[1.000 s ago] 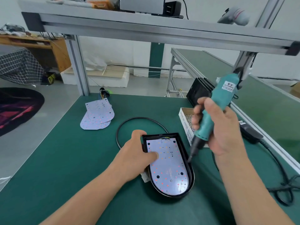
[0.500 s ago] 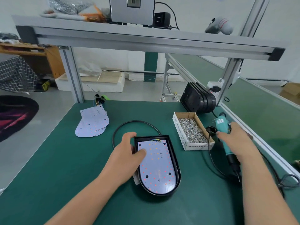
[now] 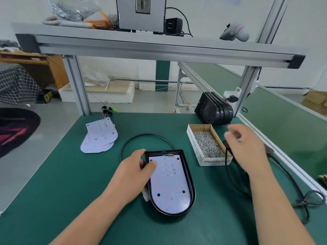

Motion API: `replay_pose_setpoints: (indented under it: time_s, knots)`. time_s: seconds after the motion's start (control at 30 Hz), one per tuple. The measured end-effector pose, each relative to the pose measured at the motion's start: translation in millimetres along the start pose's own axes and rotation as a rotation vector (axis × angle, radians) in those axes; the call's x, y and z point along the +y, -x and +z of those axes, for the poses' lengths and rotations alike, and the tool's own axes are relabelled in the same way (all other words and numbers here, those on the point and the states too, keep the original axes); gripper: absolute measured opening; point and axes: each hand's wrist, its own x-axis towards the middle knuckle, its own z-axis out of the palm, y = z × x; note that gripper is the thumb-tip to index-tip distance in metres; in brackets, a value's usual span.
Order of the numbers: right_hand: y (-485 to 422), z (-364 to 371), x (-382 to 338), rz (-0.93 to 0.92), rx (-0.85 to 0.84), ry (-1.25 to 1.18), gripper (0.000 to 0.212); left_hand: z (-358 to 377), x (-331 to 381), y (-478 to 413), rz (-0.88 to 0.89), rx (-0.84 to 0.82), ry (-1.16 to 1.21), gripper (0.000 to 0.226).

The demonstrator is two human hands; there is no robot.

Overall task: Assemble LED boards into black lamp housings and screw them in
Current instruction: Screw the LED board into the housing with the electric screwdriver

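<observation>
Black housing (image 3: 192, 188) sits at lower centre, LED board (image 3: 168, 188) seated inside. Our left hand (image 3: 131, 179) grips its left rim, thumb on the board. Our right hand (image 3: 247, 147), loose and empty, hovers beside the screw box (image 3: 215, 161). We judge a screw pickup comes next.

The lamp housing (image 3: 192, 187) is a shallow black tray with one square end and one rounded end. It lies flat and open side up near the middle of the worktop (image 3: 70, 174), rounded end toward the near edge. An LED board (image 3: 168, 188), white with red and amber dots and a few dark holes, is seated inside it, and coloured wires (image 3: 169, 155) meet its square end. Spare LED boards (image 3: 99, 138) lie fanned in a stack at the far left. More black housings (image 3: 214, 112) stand on edge, packed together, at the far right, just behind an open carton of screws (image 3: 207, 144).
</observation>
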Motion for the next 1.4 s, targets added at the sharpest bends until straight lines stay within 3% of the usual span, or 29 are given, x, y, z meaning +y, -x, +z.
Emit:
replay_pose_setpoints:
  time_s: [0.03,0.1,0.2,0.27,0.37,0.43,0.6,0.67,0.73,0.8,0.9,1.07,1.2,1.4]
  knots:
    - [8,2,-15,-0.010,-0.083,-0.105,0.010,-1,0,-2,0.001,0.018,-0.008,0.058]
    - [22,13,-38,-0.012,-0.350,-0.155,0.030,-5,-1,-5,-0.025,0.044,0.019,0.042]
    - [35,38,-52,-0.132,-0.626,0.108,0.066,-12,-3,-8,-0.041,0.102,0.060,0.014]
    - [39,50,-51,-0.142,-0.708,0.127,0.071,-21,-6,-11,-0.024,0.205,-0.069,0.015]
    - [41,62,-46,-0.167,-0.739,0.134,0.056,-38,-13,-18,-0.114,0.286,-0.373,0.032]
    - [40,68,-45,-0.172,-0.725,0.118,0.048,-44,-13,-21,-0.182,0.241,-0.525,0.028]
    - [42,73,-52,-0.185,-0.625,0.018,0.041,-39,-11,-18,-0.148,0.170,-0.658,0.010]
    - [43,75,-56,-0.180,-0.581,-0.085,0.042,-38,-14,-19,-0.125,0.168,-0.639,0.017]
    - [44,77,-59,-0.177,-0.552,-0.152,0.043,-35,-17,-19,-0.089,0.152,-0.546,0.021]
    - [44,79,-59,-0.132,-0.547,-0.221,0.041,-30,-16,-20,-0.075,0.101,-0.273,0.025]
    - [41,80,-59,0.098,-0.553,-0.483,0.035,-22,-11,-21,-0.153,0.018,0.164,0.022]
    - [41,83,-58,0.401,-0.565,-0.788,0.030,-7,5,-16,-0.239,0.036,0.617,0.015]
    - [45,87,-64,0.451,-0.585,-0.873,0.032,0,10,-15,-0.201,-0.033,0.770,0.019]
    - [50,91,-65,0.503,-0.652,-0.998,0.019,2,4,-16,-0.112,-0.107,0.833,0.030]
